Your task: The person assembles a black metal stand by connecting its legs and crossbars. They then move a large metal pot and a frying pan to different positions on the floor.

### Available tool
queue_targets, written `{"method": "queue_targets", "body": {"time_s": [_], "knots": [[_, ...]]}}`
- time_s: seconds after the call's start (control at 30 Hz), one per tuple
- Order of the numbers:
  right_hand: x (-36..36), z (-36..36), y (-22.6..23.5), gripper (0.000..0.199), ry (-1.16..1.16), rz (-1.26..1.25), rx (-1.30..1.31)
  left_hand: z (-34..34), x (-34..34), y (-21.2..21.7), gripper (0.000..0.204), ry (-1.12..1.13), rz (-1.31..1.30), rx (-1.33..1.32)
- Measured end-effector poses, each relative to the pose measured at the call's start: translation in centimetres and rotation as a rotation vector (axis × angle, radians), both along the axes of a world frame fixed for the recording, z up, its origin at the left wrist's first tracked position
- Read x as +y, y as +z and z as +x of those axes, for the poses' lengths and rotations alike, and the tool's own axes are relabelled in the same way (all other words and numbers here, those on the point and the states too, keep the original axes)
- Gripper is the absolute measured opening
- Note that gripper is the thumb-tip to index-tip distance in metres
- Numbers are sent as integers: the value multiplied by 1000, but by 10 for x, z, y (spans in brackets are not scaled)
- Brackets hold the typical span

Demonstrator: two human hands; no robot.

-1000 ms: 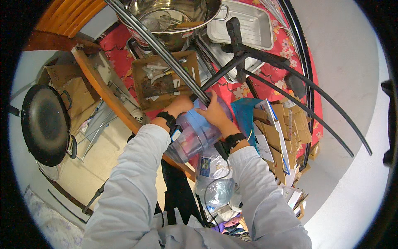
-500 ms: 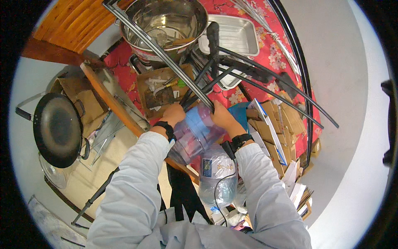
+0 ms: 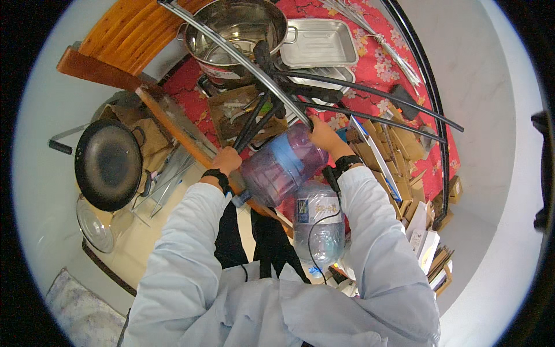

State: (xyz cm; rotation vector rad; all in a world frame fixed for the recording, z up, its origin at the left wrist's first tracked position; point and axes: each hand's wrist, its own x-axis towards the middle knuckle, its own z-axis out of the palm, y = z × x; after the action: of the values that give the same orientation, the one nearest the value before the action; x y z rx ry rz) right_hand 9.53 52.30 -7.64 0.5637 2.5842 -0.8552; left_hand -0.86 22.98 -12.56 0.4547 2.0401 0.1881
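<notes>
We have the purple water jug (image 3: 283, 168) tipped on its side above the red floral surface (image 3: 393, 69). Our left hand (image 3: 226, 161) wraps the neck end, our right hand (image 3: 325, 137) cups the base, both grips closed to steady its bulk.

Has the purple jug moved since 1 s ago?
Yes. The purple jug, held in both hands, now lies tipped on its side, higher against the clear bottle beneath it.
</notes>
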Motion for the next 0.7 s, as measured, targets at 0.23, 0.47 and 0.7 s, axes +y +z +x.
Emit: {"method": "queue_targets", "body": {"time_s": [0.23, 0.47, 0.7], "knots": [[-5, 5, 6, 34, -44, 47, 88, 11, -65, 20, 30, -57, -33, 17], [-10, 6, -4, 26, -9, 134, 96, 23, -152, 38, 28, 169, -104, 75], [-16, 10, -6, 23, -41, 212, 165, 28, -212, 90, 28, 146, -197, 132]]}}
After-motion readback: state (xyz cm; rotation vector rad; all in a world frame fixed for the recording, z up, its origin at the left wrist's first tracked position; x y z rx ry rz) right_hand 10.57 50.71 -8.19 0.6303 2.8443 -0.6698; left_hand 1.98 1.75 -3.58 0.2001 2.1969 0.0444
